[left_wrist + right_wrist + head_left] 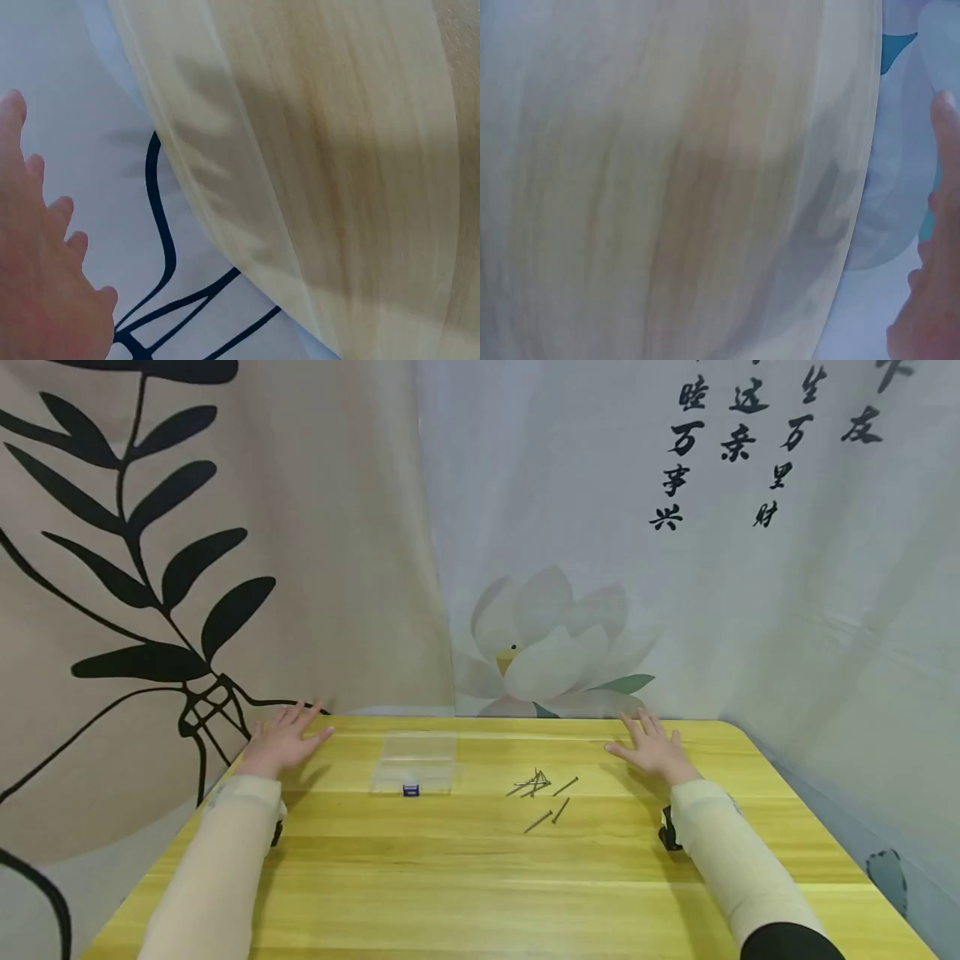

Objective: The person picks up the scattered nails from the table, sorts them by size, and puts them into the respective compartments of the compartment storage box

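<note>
My left hand [281,743] is held out with spread fingers near the table's back left corner, holding nothing. Opposite it, my right hand [651,750] spreads its fingers near the back right, also holding nothing. Between them lies a clear plastic box [414,762] with a small blue latch [411,791] at its front. To the right of the box several metal nails lie loose; some form a small pile [536,782], while a single nail [538,822] lies nearer the front. The left wrist view shows the left hand [45,262] beside its shadow; the right wrist view shows part of the right hand [934,277].
The wooden table [450,885] has its back edge close to a hanging cloth [345,527] printed with leaves, a lotus and characters. A dark wrist strap [670,831] shows at the right sleeve.
</note>
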